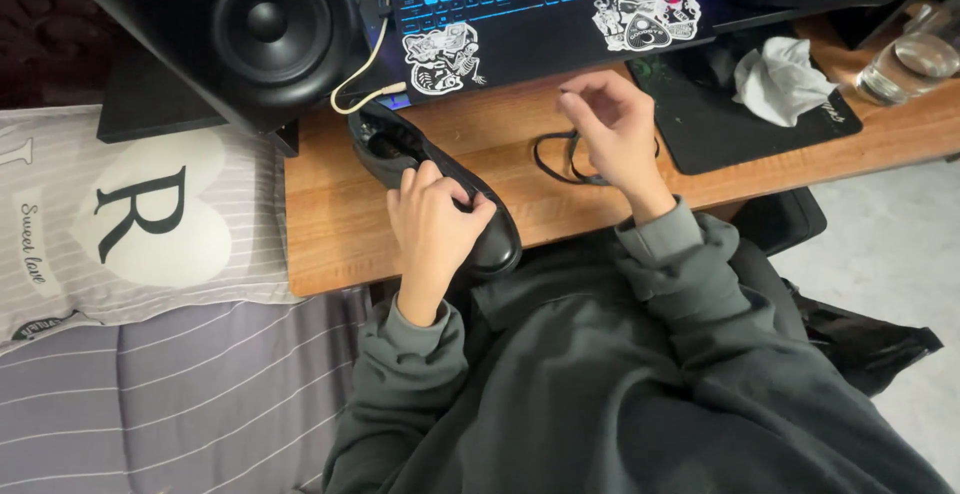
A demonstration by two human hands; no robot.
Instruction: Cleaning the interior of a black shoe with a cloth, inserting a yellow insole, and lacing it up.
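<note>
A wooden desk (330, 244) carries a laptop (540, 4) and a speaker (265, 24). The left hand (432, 222) rests on a black shoe (400, 154) lying at the desk's front edge, fingers curled over its top. The right hand (612, 129) hovers just above a black shoelace (550, 159) on the desk, fingers loosely bent; whether they pinch it, I cannot tell.
</note>
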